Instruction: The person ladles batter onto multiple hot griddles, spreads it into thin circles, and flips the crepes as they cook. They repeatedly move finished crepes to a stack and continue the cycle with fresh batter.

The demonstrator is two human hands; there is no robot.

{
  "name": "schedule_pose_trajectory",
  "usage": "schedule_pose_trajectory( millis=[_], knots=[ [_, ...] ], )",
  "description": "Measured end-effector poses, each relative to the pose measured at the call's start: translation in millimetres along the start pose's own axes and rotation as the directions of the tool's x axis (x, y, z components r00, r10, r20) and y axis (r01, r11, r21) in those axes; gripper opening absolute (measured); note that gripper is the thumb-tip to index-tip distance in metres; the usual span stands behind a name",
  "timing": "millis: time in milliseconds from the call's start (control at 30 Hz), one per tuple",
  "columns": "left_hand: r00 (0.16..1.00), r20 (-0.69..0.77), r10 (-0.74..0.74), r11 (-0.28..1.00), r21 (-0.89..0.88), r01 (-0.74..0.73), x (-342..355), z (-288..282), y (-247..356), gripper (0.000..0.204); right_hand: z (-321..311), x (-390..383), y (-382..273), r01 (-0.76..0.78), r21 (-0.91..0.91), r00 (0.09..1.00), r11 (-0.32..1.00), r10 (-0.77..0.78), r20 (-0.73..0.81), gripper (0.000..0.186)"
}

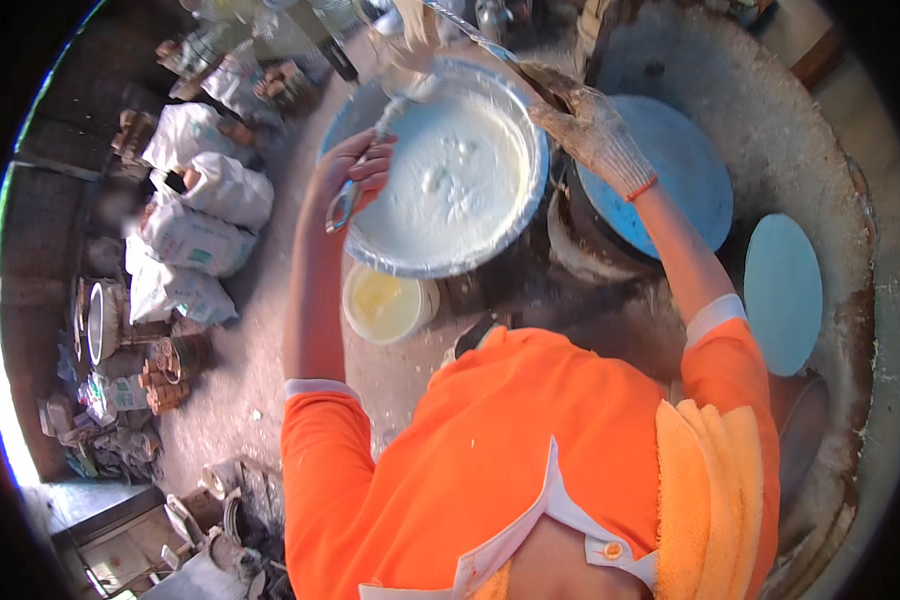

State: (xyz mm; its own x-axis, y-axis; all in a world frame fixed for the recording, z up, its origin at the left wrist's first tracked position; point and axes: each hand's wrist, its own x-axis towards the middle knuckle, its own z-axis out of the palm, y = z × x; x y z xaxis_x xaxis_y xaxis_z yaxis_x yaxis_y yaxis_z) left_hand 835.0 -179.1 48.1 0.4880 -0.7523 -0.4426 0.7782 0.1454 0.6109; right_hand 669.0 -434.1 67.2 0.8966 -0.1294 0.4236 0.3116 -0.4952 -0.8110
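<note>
My bare left hand [358,168] is closed round the metal handle of what looks like a ladle [342,205], over the left rim of a wide basin [440,268]. Its looped end hangs below my fist, and the upper end reaches a whitish, blurred part above the basin. Thick white liquid [448,180] with a few bubbles fills the basin. On my right hand [595,135] is a stained knitted glove, closed on a long thin metal rod [480,38] that slants up to the left. A pale cream-coloured piece [417,35] hangs near the rod's far end; its kind is unclear.
Below the basin stands a small white bucket [432,300] with yellowish liquid. A round blue lid [670,165] lies to the right, near a pale blue oval disc [782,295] by a curved wall. White sacks [205,240] are piled at the left.
</note>
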Motion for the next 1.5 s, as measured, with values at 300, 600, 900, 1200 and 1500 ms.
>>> schedule_pose_trajectory(
  millis=[300, 600, 900, 1200, 1500],
  knots=[
    [0.988, 0.146, -0.052, 0.915, -0.390, 0.106, 16.5, -43.9, -5.2, 0.031, 50.0, -69.1, 42.9, -0.342, -0.578, 0.835, 0.741, 0.522, 0.175, 0.042],
    [0.956, 0.206, 0.207, 0.764, 0.576, -0.290, 4.4, 144.7, -64.2, 0.028, -2.5, -225.6, 23.4, -0.398, 0.719, 0.546, 0.570, 0.777, -0.314, 0.042],
    [0.967, 0.183, -0.178, 0.816, 0.577, 0.041, 99.0, 248.4, -246.5, 0.029, 4.5, -355.4, 123.6, -0.707, 0.331, 0.305, 0.626, 0.691, -0.655, 0.039],
    [0.838, 0.527, -0.142, -0.717, 0.529, -0.454, 194.4, 182.1, -298.3, 0.058, -67.8, -287.5, 94.0, -0.964, -0.222, 0.256, 0.148, 0.745, -0.616, 0.044],
    [0.821, 0.540, -0.185, -0.634, 0.573, -0.519, 228.4, 193.3, -292.5, 0.066, -25.6, -300.4, 23.4, -0.918, 0.041, 0.183, 0.394, 0.515, -0.837, 0.042]
  ],
)
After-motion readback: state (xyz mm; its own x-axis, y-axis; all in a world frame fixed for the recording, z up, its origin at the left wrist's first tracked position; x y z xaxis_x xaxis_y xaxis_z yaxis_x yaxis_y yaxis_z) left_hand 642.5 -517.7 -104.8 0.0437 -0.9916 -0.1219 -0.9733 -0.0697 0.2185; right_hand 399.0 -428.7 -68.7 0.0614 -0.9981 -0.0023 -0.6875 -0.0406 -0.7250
